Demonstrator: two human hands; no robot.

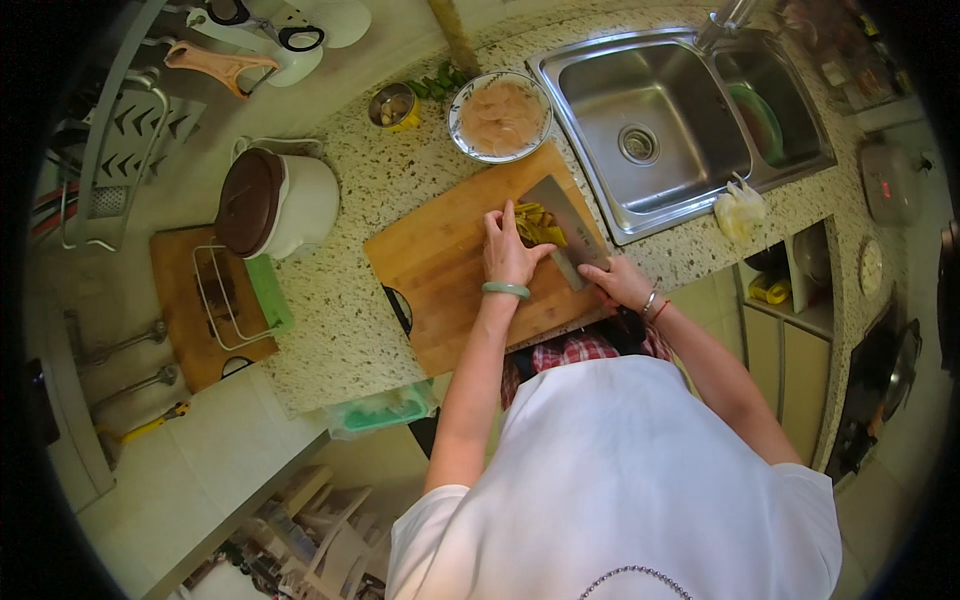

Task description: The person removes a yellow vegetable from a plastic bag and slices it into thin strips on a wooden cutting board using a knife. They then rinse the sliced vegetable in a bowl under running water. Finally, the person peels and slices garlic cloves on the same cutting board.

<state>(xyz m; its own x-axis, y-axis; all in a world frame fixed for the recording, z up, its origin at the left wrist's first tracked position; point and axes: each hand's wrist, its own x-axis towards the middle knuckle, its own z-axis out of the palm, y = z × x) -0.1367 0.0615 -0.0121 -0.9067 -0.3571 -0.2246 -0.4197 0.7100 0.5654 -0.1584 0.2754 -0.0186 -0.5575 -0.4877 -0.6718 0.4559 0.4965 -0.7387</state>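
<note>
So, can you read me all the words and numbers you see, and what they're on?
No words or numbers are clear enough to read.
Cleaver in the right hand: dark marks on the blade, too small to read.
Round pale disc: faint marks, too blurred.
Greyish box: a reddish mark, too blurred to tell if it's writing.

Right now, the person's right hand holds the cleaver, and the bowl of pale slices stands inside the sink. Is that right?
Not quite: the head view shows the bowl of pale slices on the countertop, beside the sink. The right hand does hold the cleaver.
</note>
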